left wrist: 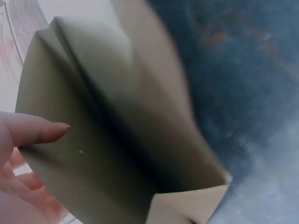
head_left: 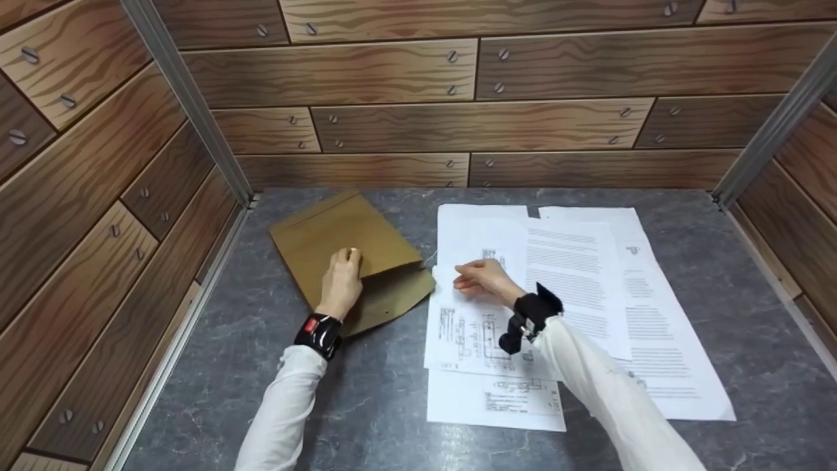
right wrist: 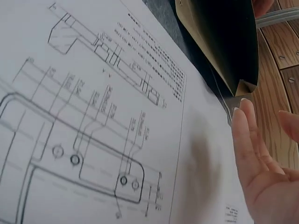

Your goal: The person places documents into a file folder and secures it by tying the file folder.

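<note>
A brown paper envelope lies at an angle on the left of the table, its mouth gaping toward the papers and its flap folded out. My left hand grips it near the mouth; in the left wrist view the thumb lies on the inner side and the other fingers are behind the edge. My right hand hovers over the left part of the printed sheets, fingers extended and holding nothing. The top left sheet carries a technical drawing, which the right wrist view shows close up.
Overlapping text pages lie beside the drawing, with a larger sheet under them at the right. Another drawing sheet sticks out at the front. A thin string shows by the envelope's corner. Wood-patterned walls enclose the grey table.
</note>
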A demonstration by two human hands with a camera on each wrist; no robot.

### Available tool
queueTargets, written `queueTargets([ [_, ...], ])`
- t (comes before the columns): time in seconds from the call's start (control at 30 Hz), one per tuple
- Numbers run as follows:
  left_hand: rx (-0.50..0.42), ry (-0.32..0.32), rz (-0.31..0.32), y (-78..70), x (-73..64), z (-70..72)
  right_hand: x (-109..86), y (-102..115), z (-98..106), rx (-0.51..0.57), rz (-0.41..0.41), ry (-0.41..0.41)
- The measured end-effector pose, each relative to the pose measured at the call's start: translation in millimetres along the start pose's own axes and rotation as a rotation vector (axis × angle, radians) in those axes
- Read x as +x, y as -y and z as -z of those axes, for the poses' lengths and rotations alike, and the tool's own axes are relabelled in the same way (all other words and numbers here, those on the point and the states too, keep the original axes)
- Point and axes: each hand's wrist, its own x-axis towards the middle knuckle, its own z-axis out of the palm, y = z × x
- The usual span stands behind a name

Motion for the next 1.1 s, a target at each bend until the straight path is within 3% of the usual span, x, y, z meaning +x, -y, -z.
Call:
queueTargets([
  [0.2, 0.002, 0.026, -0.039, 0.9, -12.0, -10.9, -8.1, 7.7, 31.6, -0.017, 0.006, -0.044],
  [0.4, 0.0, 0.052, -0.072, -3.2, -17.3, -15.5, -18.7, 15.1, 76.1, -0.073, 0.05, -0.093],
  [0.5, 0.008, 0.094, -0.064, -6.8, -17.7, -15.7, -26.8, 18.2, 99.8, -0.114, 0.049, -0.115],
  [0.67, -0.014, 0.189, -0.12, -23.3, -11.7, -14.2, -44.0, 20.5, 139.4, -0.182, 0.05, -0.172],
  [0.77, -0.068, 0.179, -0.182, -39.9, -4.4, -15.9, -54.0, 19.4, 162.0, -0.245, 0.062, -0.212],
  [0.83, -0.131, 0.168, -0.188, -54.1, 0.7, -19.4, -60.0, 17.5, 175.6, -0.297, 0.068, -0.246],
  [0.93, -0.237, 0.187, -0.13, -80.0, 7.5, -27.9, -66.8, 12.4, 194.4, -0.377, 0.065, -0.312],
  [1.1, -0.414, 0.348, 0.083, -126.7, 15.9, -46.0, -73.9, 1.9, 217.5, -0.455, 0.016, -0.399],
])
